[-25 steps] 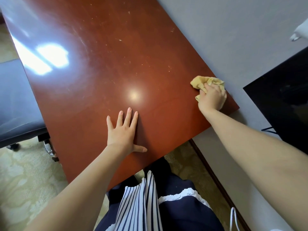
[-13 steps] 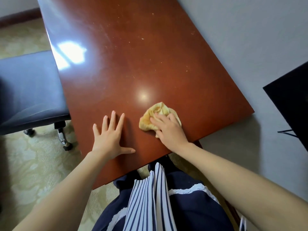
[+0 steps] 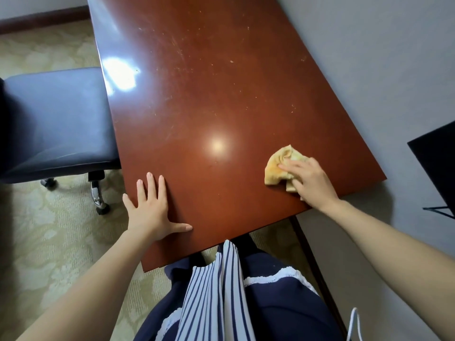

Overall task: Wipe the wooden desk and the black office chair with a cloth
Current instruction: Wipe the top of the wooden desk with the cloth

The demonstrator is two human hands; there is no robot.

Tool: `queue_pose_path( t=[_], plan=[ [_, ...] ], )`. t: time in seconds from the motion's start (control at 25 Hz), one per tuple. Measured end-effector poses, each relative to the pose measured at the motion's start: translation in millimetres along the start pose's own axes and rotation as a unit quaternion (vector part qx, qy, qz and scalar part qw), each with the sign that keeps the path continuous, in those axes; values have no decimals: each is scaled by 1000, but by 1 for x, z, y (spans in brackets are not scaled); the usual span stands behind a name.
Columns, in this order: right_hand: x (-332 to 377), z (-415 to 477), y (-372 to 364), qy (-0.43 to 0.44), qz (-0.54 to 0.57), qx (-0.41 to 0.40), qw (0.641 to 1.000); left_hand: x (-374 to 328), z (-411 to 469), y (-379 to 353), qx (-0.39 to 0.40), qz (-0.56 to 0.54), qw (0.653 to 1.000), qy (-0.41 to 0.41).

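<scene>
The crumpled yellow cloth (image 3: 283, 167) is pressed under the right hand (image 3: 311, 183) near the desk (image 3: 209, 94) corner, the left hand (image 3: 150, 210) is laid flat, and overlapping strokes toward the speckled far end are advised.

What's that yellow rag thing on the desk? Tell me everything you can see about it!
The yellow cloth is a soft, crumpled rag, pale yellow with orange-tinted patches and many folds. It is bunched into a lump, not spread flat. It lies on the glossy reddish-brown wooden desk, near the desk's near right corner. The right hand lies on top of it, fingers reaching across it and pressing it down, covering its right part. Nothing else touches it.
</scene>
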State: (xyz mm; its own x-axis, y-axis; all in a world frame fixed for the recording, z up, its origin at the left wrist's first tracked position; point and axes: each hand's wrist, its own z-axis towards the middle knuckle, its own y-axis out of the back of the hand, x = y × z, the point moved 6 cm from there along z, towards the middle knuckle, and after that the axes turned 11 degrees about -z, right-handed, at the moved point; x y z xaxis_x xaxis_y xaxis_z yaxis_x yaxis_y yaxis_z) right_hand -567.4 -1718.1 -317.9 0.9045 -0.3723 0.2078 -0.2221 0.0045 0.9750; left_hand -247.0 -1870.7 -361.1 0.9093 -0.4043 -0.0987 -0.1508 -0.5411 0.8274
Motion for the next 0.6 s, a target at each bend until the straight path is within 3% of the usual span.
queue_pose_path(
  t=[0.2,0.32,0.44,0.6],
  plan=[
    [2,56,-2,-219,34,-71,973,-4,3,-1,7,17,1000,-2],
    [27,72,-17,-323,0,-60,945,-4,2,-2,1,10,1000,-3],
    [75,73,-33,-270,23,-41,962,-1,-1,-1,-9,2,1000,-6],
    [151,37,-50,-56,60,-20,996,-1,0,-1,-14,16,1000,-14]
  ],
)
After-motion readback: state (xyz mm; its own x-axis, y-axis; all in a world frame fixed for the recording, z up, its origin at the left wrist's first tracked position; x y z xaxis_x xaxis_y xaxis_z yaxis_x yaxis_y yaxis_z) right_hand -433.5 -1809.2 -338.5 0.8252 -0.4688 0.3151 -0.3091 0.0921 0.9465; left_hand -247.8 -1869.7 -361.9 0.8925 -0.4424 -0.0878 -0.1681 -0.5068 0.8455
